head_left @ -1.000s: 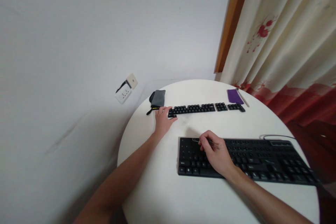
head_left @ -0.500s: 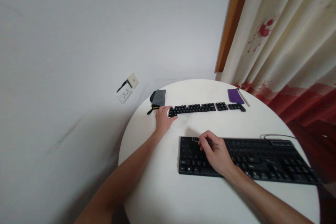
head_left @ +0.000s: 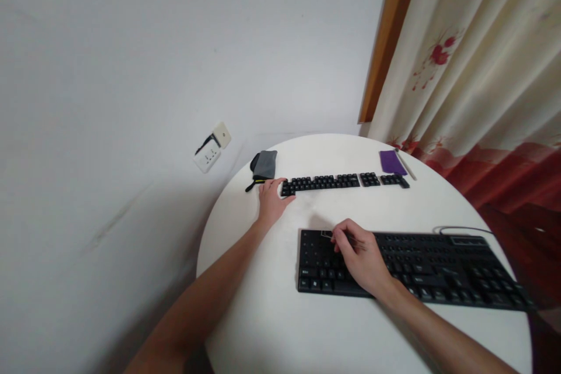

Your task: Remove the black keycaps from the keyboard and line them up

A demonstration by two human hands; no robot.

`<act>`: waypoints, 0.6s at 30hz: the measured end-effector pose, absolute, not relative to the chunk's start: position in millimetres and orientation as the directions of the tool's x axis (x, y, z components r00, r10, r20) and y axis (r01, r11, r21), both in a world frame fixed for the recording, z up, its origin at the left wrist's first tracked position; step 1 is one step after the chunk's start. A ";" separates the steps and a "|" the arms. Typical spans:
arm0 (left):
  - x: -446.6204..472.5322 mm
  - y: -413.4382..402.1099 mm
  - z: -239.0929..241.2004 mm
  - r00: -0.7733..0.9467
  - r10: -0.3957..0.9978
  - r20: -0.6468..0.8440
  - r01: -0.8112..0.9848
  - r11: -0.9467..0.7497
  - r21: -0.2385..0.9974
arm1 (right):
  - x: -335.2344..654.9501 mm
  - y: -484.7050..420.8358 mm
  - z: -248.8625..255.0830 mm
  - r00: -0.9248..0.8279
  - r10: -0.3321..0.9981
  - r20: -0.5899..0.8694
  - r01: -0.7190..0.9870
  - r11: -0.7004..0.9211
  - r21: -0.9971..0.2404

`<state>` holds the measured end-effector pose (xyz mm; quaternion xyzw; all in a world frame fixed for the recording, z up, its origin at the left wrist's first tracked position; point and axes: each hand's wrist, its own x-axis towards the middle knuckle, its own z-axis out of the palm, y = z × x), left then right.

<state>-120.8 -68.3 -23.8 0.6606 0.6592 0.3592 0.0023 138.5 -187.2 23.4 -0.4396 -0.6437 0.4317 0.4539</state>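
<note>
A black keyboard (head_left: 438, 266) lies on the round white table (head_left: 307, 327), with several keycaps gone from its left part. My right hand (head_left: 358, 257) rests on that left part, fingers curled round a thin wire tool (head_left: 326, 234) whose tip touches the top row. Farther back, loose black keycaps (head_left: 333, 181) lie in a long row. My left hand (head_left: 272, 201) sits at the row's left end, thumb and forefinger closed on the end keycap (head_left: 287, 191).
A grey pouch (head_left: 264, 165) lies behind my left hand near the table's edge. A purple cloth (head_left: 391, 162) and a thin stick (head_left: 406, 166) sit at the back right. The keyboard's cable (head_left: 460, 228) loops right. A wall socket (head_left: 209, 155) and a curtain (head_left: 473, 70) flank the table.
</note>
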 end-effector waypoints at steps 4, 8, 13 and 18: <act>-121.9 -66.2 -26.2 -0.142 0.876 0.460 0.862 -0.119 0.493 | 139.2 -187.6 23.5 -0.208 0.956 0.209 0.186 0.248 -0.951; -122.4 -64.7 -28.5 -0.149 0.878 0.455 0.861 -0.111 0.496 | 139.3 -187.9 23.5 -0.220 0.954 0.204 0.184 0.246 -0.952; -120.1 -68.1 -22.9 -0.157 0.878 0.453 0.853 -0.111 0.510 | 139.5 -187.5 22.6 -0.221 0.953 0.207 0.188 0.250 -0.950; -107.4 -83.2 -5.8 -0.069 0.829 0.556 0.797 -0.289 0.530 | 140.2 -186.0 26.8 -0.202 0.965 0.169 0.192 0.208 -0.959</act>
